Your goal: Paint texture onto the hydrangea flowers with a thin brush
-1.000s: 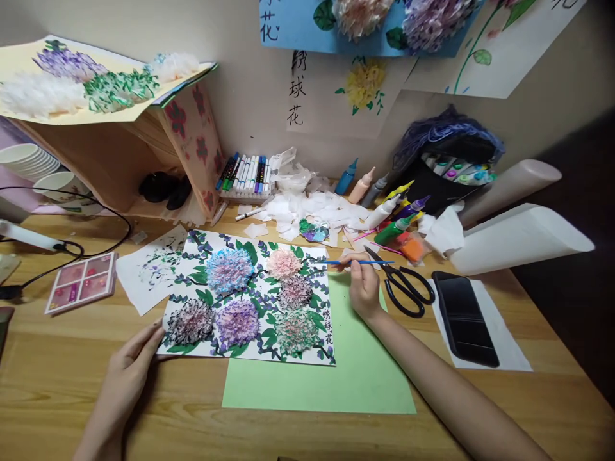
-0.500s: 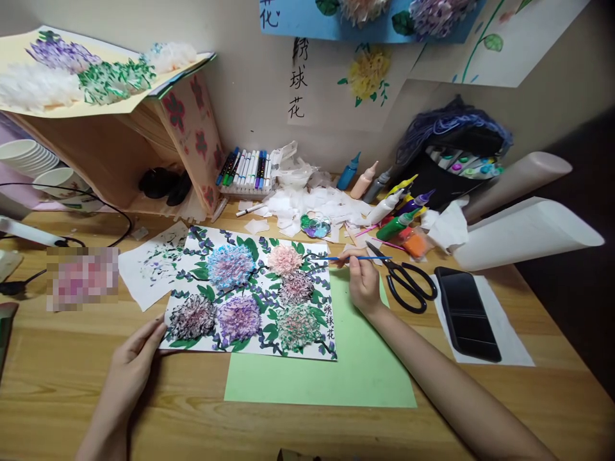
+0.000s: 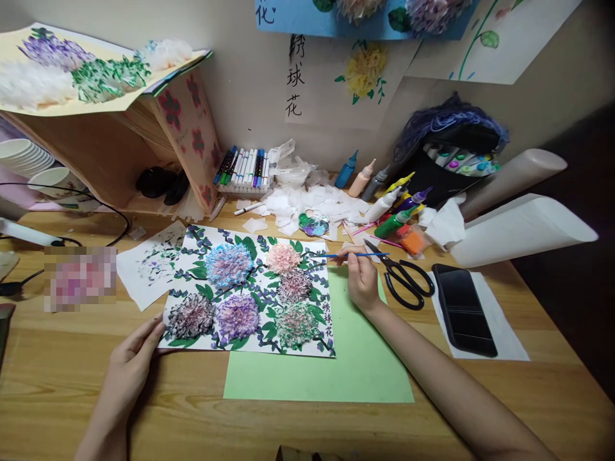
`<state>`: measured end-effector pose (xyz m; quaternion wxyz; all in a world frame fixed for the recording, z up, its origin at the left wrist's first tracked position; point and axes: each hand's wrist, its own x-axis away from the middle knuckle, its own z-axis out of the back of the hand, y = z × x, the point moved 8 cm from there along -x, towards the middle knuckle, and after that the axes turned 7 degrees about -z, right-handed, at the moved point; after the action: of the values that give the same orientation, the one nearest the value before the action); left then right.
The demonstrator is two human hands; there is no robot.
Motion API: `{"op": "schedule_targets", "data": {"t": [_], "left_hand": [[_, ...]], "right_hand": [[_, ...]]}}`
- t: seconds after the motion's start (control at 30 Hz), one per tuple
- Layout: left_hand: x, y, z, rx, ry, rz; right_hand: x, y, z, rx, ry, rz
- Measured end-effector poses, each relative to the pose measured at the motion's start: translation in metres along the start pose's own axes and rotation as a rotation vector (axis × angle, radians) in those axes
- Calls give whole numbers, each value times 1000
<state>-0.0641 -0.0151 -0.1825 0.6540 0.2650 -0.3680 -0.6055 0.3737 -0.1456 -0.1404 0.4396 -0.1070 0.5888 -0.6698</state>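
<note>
A white sheet with paper-flower clusters, green leaves and purple vines (image 3: pixel 250 291) lies on the wooden desk (image 3: pixel 307 422), partly over a light green sheet (image 3: pixel 355 365). My left hand (image 3: pixel 132 358) rests on the desk and presses the artwork's lower left corner with its fingertips. My right hand (image 3: pixel 362 278) sits at the artwork's upper right edge and grips a thin blue paintbrush (image 3: pixel 355 255), held level with its tip pointing left over the vines.
Black scissors (image 3: pixel 406 278) and a black phone (image 3: pixel 464 309) on white paper lie right of my right hand. Paint bottles (image 3: pixel 394 208), a small palette (image 3: pixel 314 225), tissue scraps, a marker rack (image 3: pixel 245 173) and rolled paper (image 3: pixel 521 230) line the back. A wooden shelf (image 3: pixel 110 153) stands left.
The view has drifted slightly. Both hands and the brush keep almost the same places on the artwork.
</note>
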Motion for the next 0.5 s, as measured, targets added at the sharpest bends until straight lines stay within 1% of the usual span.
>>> {"op": "schedule_targets", "data": {"t": [0.07, 0.2, 0.27, 0.4, 0.5], "left_hand": [[1, -2, -1, 37, -3, 37], [0, -2, -1, 40, -4, 49], [0, -1, -1, 40, 2, 47], [1, 0, -1, 49, 5, 42], [2, 2, -2, 54, 3, 45]], "right_hand": [[0, 1, 4, -19, 30, -5], [4, 1, 17, -53, 112, 5], [8, -1, 18, -42, 95, 23], [15, -6, 11, 5, 13, 77], [16, -8, 7, 35, -13, 104]]}}
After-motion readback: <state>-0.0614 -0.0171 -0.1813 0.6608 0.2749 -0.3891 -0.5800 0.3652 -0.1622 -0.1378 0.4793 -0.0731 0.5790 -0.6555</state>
